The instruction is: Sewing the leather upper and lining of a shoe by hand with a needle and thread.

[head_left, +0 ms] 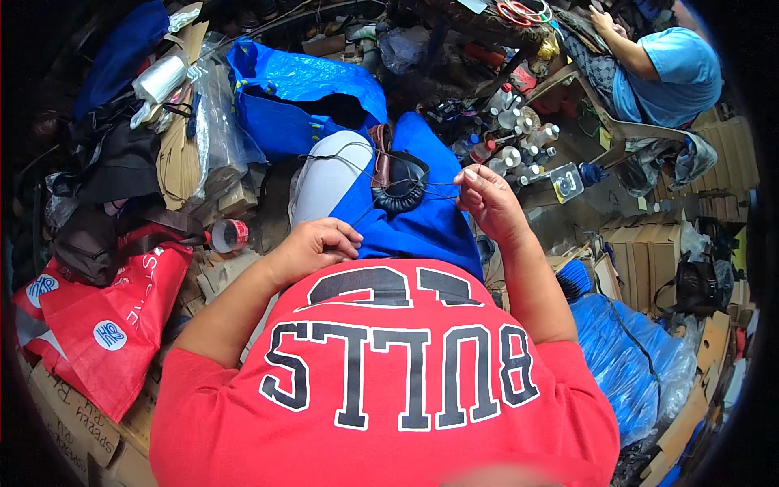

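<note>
On the lap, both hands (316, 247) (487, 199) pinching black thread (422, 191), red bag (105, 325) left.

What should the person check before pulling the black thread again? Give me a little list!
1. Right hand pinches the thread: ok, fingertips are closed on it.
2. Left hand has a grip on the other end: cannot tell, the fist is closed but the thread inside it is hidden.
3. Dark round leather piece rests steady on the blue cloth over the lap: ok.
4. Thread free of tangles: cannot tell, several thin strands loop over the piece and the pale knee.
5. Needle in sight: cannot tell, too small to see.
6. Tape roll away from the thread: ok, it lies apart by the left arm.
</note>
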Demonstrator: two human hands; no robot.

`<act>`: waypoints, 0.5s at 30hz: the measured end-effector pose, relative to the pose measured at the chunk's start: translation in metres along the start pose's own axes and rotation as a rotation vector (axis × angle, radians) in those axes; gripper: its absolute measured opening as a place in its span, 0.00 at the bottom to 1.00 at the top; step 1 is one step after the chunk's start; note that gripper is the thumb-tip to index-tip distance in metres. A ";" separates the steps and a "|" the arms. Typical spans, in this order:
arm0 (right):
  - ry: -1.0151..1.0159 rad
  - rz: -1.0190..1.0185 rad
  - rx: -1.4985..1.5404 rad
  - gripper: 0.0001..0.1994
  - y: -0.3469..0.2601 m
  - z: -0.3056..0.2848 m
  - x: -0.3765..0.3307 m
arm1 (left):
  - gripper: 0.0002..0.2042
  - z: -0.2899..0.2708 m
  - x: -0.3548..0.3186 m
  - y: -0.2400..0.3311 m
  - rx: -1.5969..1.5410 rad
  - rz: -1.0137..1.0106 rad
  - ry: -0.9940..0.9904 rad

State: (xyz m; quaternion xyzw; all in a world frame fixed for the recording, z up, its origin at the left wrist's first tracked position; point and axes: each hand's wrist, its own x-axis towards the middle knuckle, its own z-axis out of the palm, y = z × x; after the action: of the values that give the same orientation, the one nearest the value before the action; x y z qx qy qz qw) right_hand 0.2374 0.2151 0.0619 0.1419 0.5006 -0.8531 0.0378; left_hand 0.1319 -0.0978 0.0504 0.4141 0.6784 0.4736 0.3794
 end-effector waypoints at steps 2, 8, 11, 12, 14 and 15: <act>0.029 0.004 0.006 0.11 0.000 0.000 -0.001 | 0.09 -0.001 0.000 0.002 0.041 0.029 0.023; 0.038 -0.002 0.021 0.11 0.002 -0.002 -0.002 | 0.06 -0.004 -0.002 0.005 0.168 0.049 -0.049; 0.042 -0.007 0.008 0.10 0.001 0.000 -0.003 | 0.04 -0.007 0.006 0.015 -0.026 -0.042 0.019; 0.044 -0.008 0.009 0.10 0.001 0.001 -0.003 | 0.03 -0.010 0.010 0.021 -0.232 -0.170 0.076; 0.035 0.005 -0.099 0.10 -0.001 0.007 -0.004 | 0.04 -0.019 0.017 0.033 -0.627 0.055 0.185; -0.013 -0.013 -0.078 0.10 -0.002 0.010 -0.005 | 0.05 -0.025 0.019 0.038 -0.795 0.061 0.158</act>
State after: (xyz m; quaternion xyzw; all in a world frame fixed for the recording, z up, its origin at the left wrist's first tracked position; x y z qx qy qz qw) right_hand 0.2395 0.2066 0.0693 0.1313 0.5343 -0.8340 0.0409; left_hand 0.1102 -0.0804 0.0911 0.2171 0.4569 0.7405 0.4425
